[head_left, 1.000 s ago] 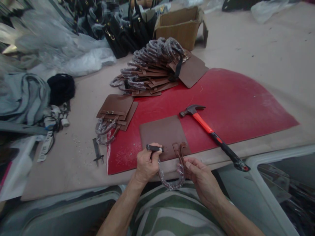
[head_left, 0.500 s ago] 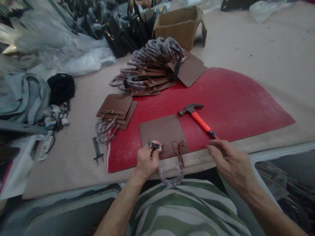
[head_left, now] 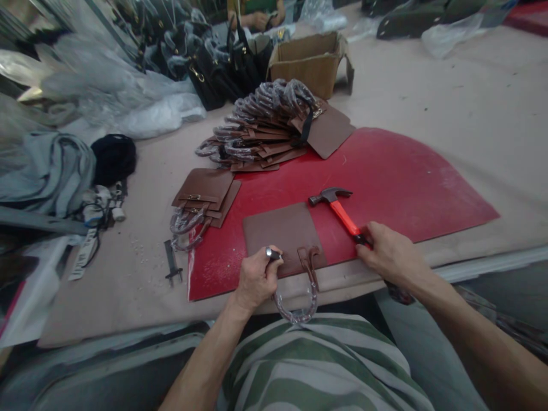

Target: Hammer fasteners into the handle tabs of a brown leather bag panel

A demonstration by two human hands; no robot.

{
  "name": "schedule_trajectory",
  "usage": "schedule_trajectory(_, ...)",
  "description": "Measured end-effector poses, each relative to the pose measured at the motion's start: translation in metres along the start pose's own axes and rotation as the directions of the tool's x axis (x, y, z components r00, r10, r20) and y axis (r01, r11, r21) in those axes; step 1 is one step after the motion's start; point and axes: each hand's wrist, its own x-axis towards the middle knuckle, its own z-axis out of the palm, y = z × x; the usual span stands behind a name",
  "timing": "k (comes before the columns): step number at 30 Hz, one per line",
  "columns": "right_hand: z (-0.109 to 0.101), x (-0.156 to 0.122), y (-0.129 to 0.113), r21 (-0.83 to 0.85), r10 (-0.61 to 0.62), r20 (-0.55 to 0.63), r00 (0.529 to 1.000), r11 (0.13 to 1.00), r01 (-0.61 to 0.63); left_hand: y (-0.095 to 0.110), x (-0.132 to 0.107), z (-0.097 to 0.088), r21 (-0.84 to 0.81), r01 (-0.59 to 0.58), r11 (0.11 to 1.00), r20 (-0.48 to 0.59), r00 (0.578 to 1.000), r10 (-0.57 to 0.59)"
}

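Observation:
My left hand (head_left: 257, 278) is closed round a short dark hole punch (head_left: 272, 254) with a bright round top. It holds the punch upright or nearly so over a brown leather panel (head_left: 278, 228), near its front edge. A curved bag handle (head_left: 295, 315), wrapped in clear plastic, hangs from that panel towards my lap; one of its tabs lies on the leather. My right hand (head_left: 387, 253) is wrapped round the dark grip of a claw hammer (head_left: 342, 217) with an orange shaft. The hammer's head is over the red mat (head_left: 385, 177), right of the panel.
Two or so finished-looking brown panels (head_left: 205, 185) with wrapped handles lie left; a larger pile (head_left: 265, 128) sits behind. A metal divider-like tool (head_left: 172, 261), cardboard box (head_left: 308, 60), black bags (head_left: 209, 80) and plastic wrap (head_left: 158, 114) surround them. Another person's hands (head_left: 259, 20) show at the back.
My right hand has come down onto the hammer's grip and closed on it. My left hand keeps the punch at the same spot on the panel. The view has tipped slightly upward.

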Motion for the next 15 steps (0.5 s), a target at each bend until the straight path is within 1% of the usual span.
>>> schedule_trajectory(1,-0.004,0.004,-0.003,0.148,0.039,0.074,0.996,0.988,-0.050,0.000,0.000,0.000,-0.004,0.002,1.000,0.004,1.000,-0.002)
schedule_trajectory(2,-0.008,0.009,-0.005,0.339,0.070,0.173,0.982,0.932,-0.126,-0.001,-0.001,0.000,-0.009,0.004,1.000,0.009,1.000,-0.004)
schedule_trajectory(3,-0.011,0.013,-0.009,0.537,0.072,0.294,0.953,0.813,-0.227,-0.001,-0.001,0.000,-0.014,0.006,1.000,0.016,1.000,-0.006)
schedule_trajectory(4,-0.014,0.017,-0.012,0.691,0.039,0.414,0.910,0.637,-0.342,-0.001,-0.001,0.000,-0.018,0.009,1.000,0.023,1.000,-0.008)
schedule_trajectory(5,-0.016,0.020,-0.017,0.776,-0.013,0.503,0.864,0.447,-0.446,0.000,-0.001,0.000,-0.019,0.010,1.000,0.027,1.000,-0.010)
schedule_trajectory(6,-0.017,0.021,-0.022,0.801,-0.056,0.560,0.827,0.295,-0.522,0.000,-0.001,0.000,-0.019,0.011,1.000,0.029,1.000,-0.010)
schedule_trajectory(7,-0.019,0.022,-0.028,0.796,-0.073,0.594,0.801,0.200,-0.571,0.001,-0.001,0.000,-0.016,0.011,1.000,0.029,1.000,-0.011)
schedule_trajectory(8,-0.021,0.021,-0.034,0.792,-0.066,0.603,0.795,0.165,-0.588,0.001,-0.001,0.000,-0.011,0.013,1.000,0.027,1.000,-0.012)
schedule_trajectory(9,-0.025,0.017,-0.040,0.805,-0.037,0.580,0.814,0.182,-0.565,0.001,0.000,0.001,-0.007,0.013,1.000,0.025,1.000,-0.013)
schedule_trajectory(10,-0.030,0.012,-0.046,0.828,-0.015,0.523,0.852,0.247,-0.504,0.002,0.000,0.001,-0.003,0.012,1.000,0.022,1.000,-0.012)
schedule_trajectory(11,-0.037,0.005,-0.052,0.850,-0.011,0.426,0.905,0.347,-0.396,0.002,0.000,0.001,0.001,0.011,1.000,0.021,1.000,-0.011)
schedule_trajectory(12,-0.044,-0.004,-0.057,0.847,-0.031,0.293,0.956,0.471,-0.245,0.002,0.000,0.001,0.004,0.008,1.000,0.022,1.000,-0.009)
schedule_trajectory(13,-0.052,-0.014,-0.061,0.798,-0.081,0.127,0.989,0.601,-0.054,0.002,0.000,0.001,0.007,0.008,1.000,0.024,1.000,-0.008)
schedule_trajectory(14,-0.059,-0.023,-0.065,0.696,-0.155,-0.052,0.987,0.703,0.147,0.002,-0.001,0.002,0.008,0.008,1.000,0.026,1.000,-0.008)
schedule_trajectory(15,-0.065,-0.032,-0.067,0.554,-0.253,-0.213,0.944,0.764,0.330,0.002,-0.001,0.002,0.009,0.009,1.000,0.028,1.000,-0.009)
